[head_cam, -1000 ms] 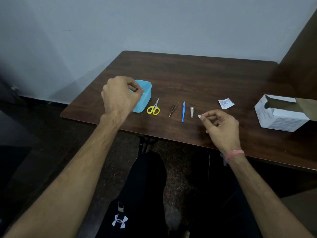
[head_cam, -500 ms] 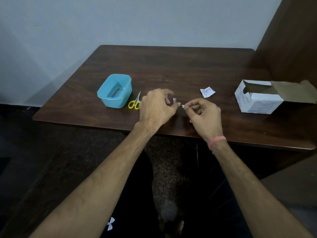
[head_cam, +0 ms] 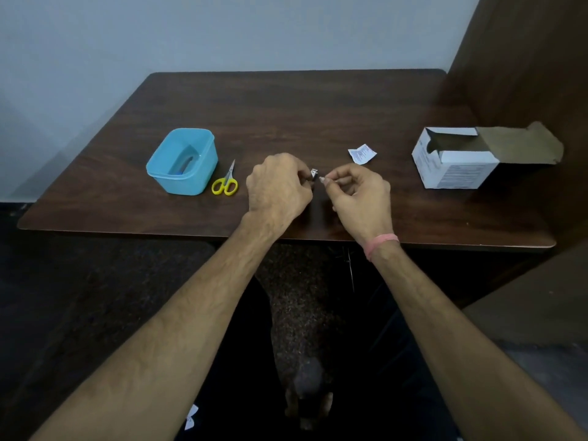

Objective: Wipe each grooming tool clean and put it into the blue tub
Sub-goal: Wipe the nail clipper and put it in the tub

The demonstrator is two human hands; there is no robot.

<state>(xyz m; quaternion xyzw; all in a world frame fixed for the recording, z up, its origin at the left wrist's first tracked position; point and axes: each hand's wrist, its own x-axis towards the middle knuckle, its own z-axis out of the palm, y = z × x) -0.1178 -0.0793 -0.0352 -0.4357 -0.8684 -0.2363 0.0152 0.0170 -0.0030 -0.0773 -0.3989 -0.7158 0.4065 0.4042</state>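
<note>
A blue tub [head_cam: 203, 173] stands at the table's left, with a dark tool lying inside it. Yellow-handled scissors [head_cam: 226, 183] lie just right of the tub. My left hand [head_cam: 280, 190] pinches a small metal nail clipper [head_cam: 314, 172] a little above the table. My right hand [head_cam: 361, 194] pinches a small white wipe [head_cam: 322, 179], whose tip sits right beside the clipper. Whatever lies on the table under my left hand is hidden.
A torn white sachet [head_cam: 362, 153] lies beyond my right hand. An open white cardboard box [head_cam: 455, 163] stands at the right, near a dark wooden panel [head_cam: 525, 74]. The dark wooden table [head_cam: 286, 106] ends at its front edge just below my wrists.
My left hand left the blue tub, crossed right to the row of tools and lifted the nail clipper. My right hand kept the wipe and now meets the clipper.
</note>
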